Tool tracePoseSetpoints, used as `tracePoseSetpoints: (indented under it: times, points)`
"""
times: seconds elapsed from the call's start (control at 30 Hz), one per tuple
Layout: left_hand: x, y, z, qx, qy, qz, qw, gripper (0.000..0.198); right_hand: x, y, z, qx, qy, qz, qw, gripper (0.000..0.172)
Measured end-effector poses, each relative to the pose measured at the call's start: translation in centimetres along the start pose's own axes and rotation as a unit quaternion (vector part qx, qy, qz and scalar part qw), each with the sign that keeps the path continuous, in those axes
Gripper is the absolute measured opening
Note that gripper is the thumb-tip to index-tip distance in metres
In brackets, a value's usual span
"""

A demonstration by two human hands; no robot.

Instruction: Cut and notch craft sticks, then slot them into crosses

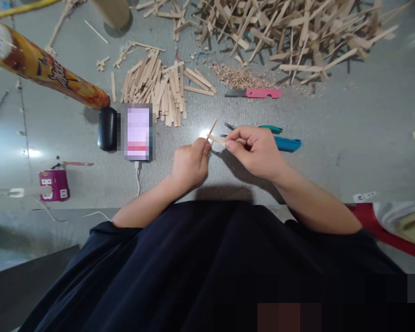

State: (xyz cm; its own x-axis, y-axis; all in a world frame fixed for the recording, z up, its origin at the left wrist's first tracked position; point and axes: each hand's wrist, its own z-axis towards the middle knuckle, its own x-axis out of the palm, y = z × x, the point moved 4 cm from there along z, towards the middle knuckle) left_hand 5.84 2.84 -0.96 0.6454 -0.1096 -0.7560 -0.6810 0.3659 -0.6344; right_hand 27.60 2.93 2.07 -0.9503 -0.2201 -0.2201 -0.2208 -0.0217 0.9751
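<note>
My left hand is closed in a pinch on a thin wooden splinter that points up and to the right. My right hand is closed on a flat wooden stick, whose end meets the splinter between the two hands. Both hands hover over the grey table, just above my dark lap. Behind my right hand lie green-handled pliers and a blue-handled tool.
A pile of trimmed sticks lies beyond the hands, a large heap of sticks at the far right. A pink utility knife lies by wood shavings. A phone, a black case, a snack tube and a purple power strip are at the left.
</note>
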Motion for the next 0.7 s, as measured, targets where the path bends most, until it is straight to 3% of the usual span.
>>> tracePoseSetpoints:
  times: [0.23, 0.37, 0.53, 0.63, 0.7]
  points:
    - [1.2, -1.3, -0.8, 0.037, 0.034, 0.013, 0.999, 0.042, 1.1, -0.7, 0.0, -0.019, -0.002, -0.019, 1.000, 0.021]
    - [0.6, -1.9, -0.9, -0.031, 0.015, -0.132, 0.991, 0.052, 1.2, -0.6, 0.1, -0.061, -0.015, -0.032, 0.998, 0.024]
    - [0.4, -2.0, -0.3, -0.093, 0.025, -0.416, 0.904, 0.062, 0.9, -0.9, 0.2, -0.116, -0.009, -0.094, 0.989, 0.045]
    - [0.2, -2.1, 0.3, -0.117, 0.042, -0.497, 0.859, 0.063, 0.7, -1.1, 0.3, -0.147, -0.016, -0.109, 0.983, 0.039]
    - [-0.1, -2.2, 0.5, -0.132, 0.047, -0.511, 0.848, 0.064, 0.7, -1.2, 0.4, -0.154, -0.022, -0.112, 0.981, 0.033]
